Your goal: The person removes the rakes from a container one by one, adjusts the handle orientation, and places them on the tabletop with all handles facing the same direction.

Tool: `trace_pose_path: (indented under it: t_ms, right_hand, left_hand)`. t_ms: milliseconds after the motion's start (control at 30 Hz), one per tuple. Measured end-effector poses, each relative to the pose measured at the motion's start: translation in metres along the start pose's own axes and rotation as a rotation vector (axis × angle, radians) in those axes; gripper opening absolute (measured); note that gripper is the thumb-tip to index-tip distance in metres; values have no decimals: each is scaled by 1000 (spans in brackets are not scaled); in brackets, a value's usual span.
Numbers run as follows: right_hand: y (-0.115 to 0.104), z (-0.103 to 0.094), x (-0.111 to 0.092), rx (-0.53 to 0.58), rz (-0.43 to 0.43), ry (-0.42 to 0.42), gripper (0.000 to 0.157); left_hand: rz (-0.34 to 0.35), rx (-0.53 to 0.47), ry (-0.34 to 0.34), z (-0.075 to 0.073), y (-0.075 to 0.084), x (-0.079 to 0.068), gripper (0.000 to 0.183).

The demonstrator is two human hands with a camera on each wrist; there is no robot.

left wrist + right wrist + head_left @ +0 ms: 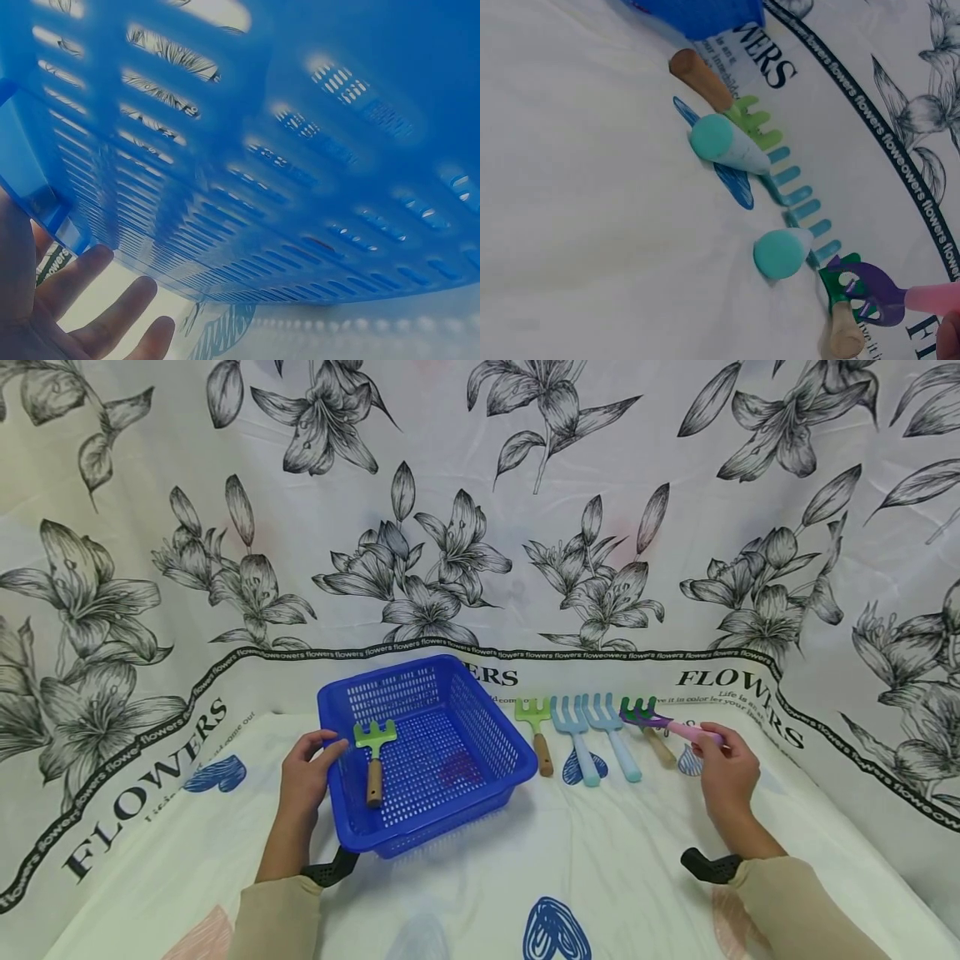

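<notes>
My left hand (pixel 306 777) holds the blue plastic basket (pixel 517 760) by its left rim, thumb over the edge; the left wrist view shows the fingers (pixel 124 315) beside its slotted wall. The basket leans tilted, with a light green hand rake (pixel 375 739) with a wooden handle inside it. My right hand (pixel 731 772) grips the pink handle of a purple hand rake (pixel 881 294). Its purple head overlaps a dark green hand rake (pixel 845 330) with a wooden handle lying on the cloth.
Left of the dark green rake lie two light blue hand rakes (pixel 576 739) (pixel 611 735) and another light green one (pixel 534 718) with a wooden handle, side by side. Behind them rises a flower-printed cloth backdrop (pixel 525 568). White printed cloth (pixel 480 893) covers the table.
</notes>
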State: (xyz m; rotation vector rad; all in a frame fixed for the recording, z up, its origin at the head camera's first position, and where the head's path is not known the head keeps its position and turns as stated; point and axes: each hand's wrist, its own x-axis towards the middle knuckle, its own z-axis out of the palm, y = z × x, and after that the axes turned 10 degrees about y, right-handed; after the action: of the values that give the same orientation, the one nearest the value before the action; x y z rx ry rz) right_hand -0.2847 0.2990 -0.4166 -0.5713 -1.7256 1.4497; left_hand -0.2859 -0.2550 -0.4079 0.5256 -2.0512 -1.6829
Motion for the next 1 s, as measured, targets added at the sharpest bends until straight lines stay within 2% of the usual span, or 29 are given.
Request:
trace_pose_path:
  t_ms: [433, 1000]
  right_hand:
    - [7, -10, 8, 1, 43, 62, 27]
    - [21, -19, 14, -63, 66, 115, 33]
  left_hand:
    - [-7, -1, -2, 0, -1, 1, 45]
    - [1, 3, -2, 0, -2, 2, 45]
